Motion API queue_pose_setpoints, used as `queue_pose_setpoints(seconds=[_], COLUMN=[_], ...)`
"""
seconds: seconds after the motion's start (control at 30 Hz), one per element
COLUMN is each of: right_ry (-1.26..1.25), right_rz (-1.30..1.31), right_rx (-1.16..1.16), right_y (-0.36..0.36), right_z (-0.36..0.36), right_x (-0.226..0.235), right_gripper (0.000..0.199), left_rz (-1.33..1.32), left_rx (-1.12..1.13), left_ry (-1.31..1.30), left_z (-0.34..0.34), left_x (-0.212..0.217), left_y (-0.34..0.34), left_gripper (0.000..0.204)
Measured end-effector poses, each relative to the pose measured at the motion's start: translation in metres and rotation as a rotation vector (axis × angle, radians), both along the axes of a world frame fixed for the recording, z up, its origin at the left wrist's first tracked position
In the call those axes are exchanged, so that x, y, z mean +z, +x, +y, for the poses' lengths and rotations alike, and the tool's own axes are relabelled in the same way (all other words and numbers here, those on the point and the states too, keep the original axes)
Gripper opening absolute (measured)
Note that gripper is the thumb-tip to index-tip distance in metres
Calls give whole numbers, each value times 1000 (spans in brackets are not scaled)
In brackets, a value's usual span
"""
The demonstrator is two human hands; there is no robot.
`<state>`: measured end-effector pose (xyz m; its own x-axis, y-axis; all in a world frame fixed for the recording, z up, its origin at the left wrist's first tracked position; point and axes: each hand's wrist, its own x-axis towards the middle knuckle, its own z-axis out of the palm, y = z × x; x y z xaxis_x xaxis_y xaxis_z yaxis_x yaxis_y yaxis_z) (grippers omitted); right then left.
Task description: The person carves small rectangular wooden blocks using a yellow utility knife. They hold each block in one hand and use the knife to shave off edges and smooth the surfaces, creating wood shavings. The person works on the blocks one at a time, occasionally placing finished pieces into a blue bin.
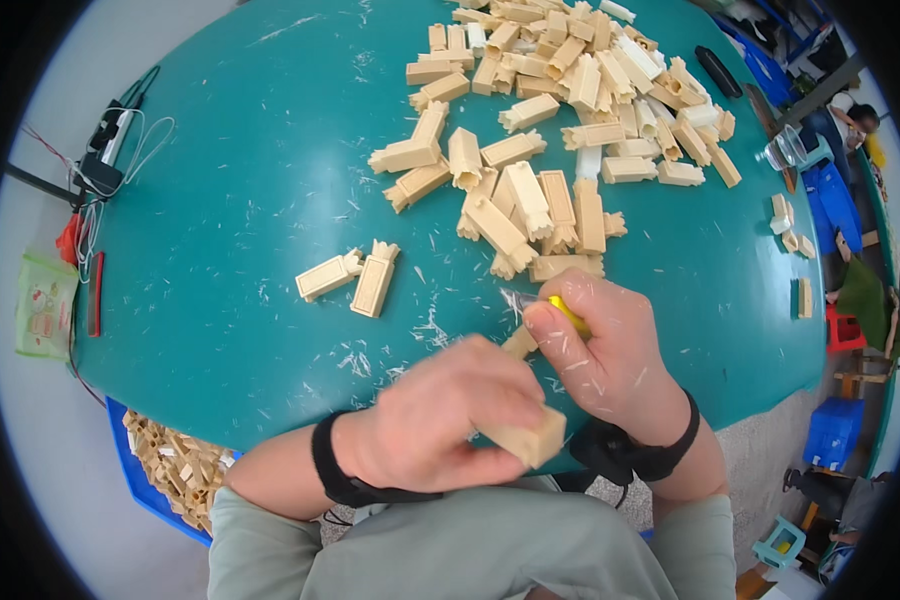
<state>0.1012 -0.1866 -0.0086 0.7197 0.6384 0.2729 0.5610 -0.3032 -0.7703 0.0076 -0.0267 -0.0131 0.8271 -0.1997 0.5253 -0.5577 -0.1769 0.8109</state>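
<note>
My left hand [450, 415], slightly blurred, is closed around a beige plastic block [532, 440] whose squared end sticks out toward me. A beige end [520, 342] also shows past its fingers; whether it belongs to the same block I cannot tell. Just to the right, my right hand [605, 345] grips a small knife with a yellow handle [568, 315]. Its blade [518, 299] points left over the table, near that beige end. Pale shavings cling to the right hand. Two beige blocks [374, 280] lie beyond my left hand.
A heap of beige and white blocks [570, 60] covers the far part of the green table [220, 200]. Shavings [355, 360] are scattered about. A blue bin [150, 485] full of pieces stands lower left. Several blocks [805, 298] sit near the right edge, beside a clear jar [785, 150].
</note>
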Motion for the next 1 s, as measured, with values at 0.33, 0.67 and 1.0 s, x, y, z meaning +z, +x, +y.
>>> queue_pose_setpoints(seconds=[0.33,0.67,1.0], right_ry=[184,153,158], right_rz=[234,142,3], right_rx=[98,206,278], right_y=[-3,-2,-1], right_z=[-9,-8,-7], right_x=[9,10,8], right_gripper=[24,24,26], left_rz=[154,115,149], left_rx=[99,109,100], left_ry=[-144,-247,-274], left_z=[18,17,15], left_x=[-8,-11,-9], left_y=[7,6,7], left_gripper=[44,48,38])
